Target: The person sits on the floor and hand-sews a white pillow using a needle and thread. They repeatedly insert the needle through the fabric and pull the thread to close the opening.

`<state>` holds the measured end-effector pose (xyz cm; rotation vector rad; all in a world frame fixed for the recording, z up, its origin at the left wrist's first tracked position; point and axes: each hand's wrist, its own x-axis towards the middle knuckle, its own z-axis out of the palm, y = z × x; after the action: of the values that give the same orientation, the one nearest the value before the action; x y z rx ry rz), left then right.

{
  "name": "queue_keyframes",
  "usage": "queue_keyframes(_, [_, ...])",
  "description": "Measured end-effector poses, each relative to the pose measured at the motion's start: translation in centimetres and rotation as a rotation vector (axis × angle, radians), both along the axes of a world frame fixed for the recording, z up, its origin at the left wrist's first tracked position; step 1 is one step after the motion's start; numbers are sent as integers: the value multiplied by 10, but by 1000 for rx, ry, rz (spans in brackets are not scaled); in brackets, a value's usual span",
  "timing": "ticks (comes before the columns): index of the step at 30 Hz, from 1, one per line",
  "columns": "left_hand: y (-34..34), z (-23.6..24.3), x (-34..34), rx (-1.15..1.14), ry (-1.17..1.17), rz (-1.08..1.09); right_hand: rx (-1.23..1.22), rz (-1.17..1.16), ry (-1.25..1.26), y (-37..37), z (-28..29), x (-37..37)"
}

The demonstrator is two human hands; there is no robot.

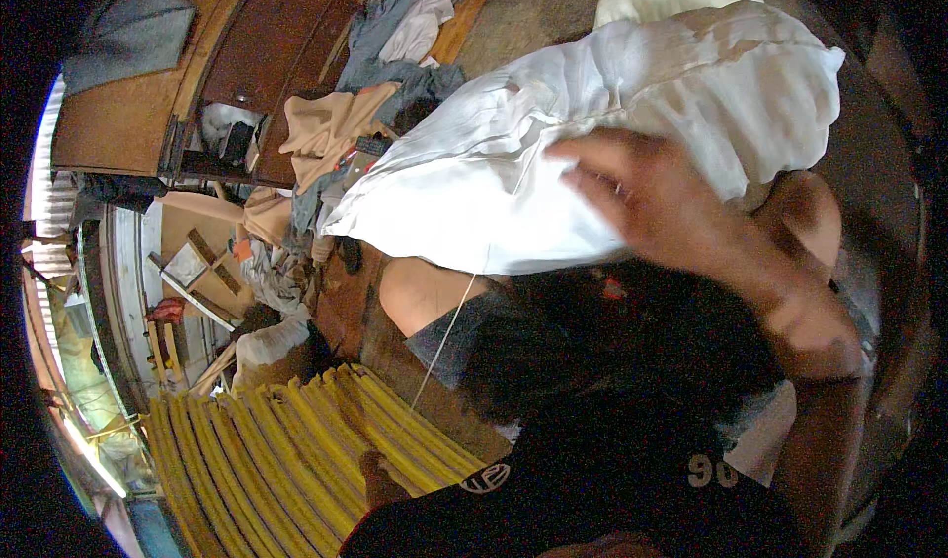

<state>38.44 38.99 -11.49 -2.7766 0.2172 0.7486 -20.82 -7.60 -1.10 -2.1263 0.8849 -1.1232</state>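
Observation:
A large white stuffed pillow or cushion [474,183] with a creased cover lies slantwise across my bent knees. Over its near right part is my right hand [642,193], blurred by motion, its fingers toward the cloth; whether they grip anything is unclear. From the pillow's near edge a thin white thread [449,341] runs taut down to the left, beside my bare knee. A shadowed bit of my left hand or forearm [377,477] shows past the dark sleeve, near the thread's lower end; its fingers cannot be made out.
Yellow ridged, striped material [257,449] spreads at the lower left. More pale pillows [671,0] lie at the far side. Tan cloth [331,128], grey-blue clothing [380,39] and clutter heap at the left, beside brown wooden furniture [267,54].

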Motion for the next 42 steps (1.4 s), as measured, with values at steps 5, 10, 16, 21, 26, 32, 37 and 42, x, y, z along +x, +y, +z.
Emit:
queue_keyframes(5, [20,-5,2,35,17,20,-300,93,358,20,-1,38])
queue_keyframes(10, [14,-4,12,12,-7,3,-400,137,423,28,-1,48])
queue_keyframes(16, [-64,-18,18,-206,-87,-105,-595,81,505,27,-19,60])
queue_keyframes(21, [-163,-19,-6,-736,-161,-311,-631,242,412,44,-36,65])
queue_keyframes(26, [-264,49,-70,-1353,-193,-604,-577,693,137,113,-23,62])
queue_keyframes(32, [-319,182,-227,-1624,143,-764,105,1116,185,81,-3,39])
queue_keyframes(37, [-323,208,-305,-1834,399,-1032,21,511,-343,42,44,19])
queue_keyframes(42, [-388,210,-365,-1737,487,-1505,57,371,-385,30,44,10])
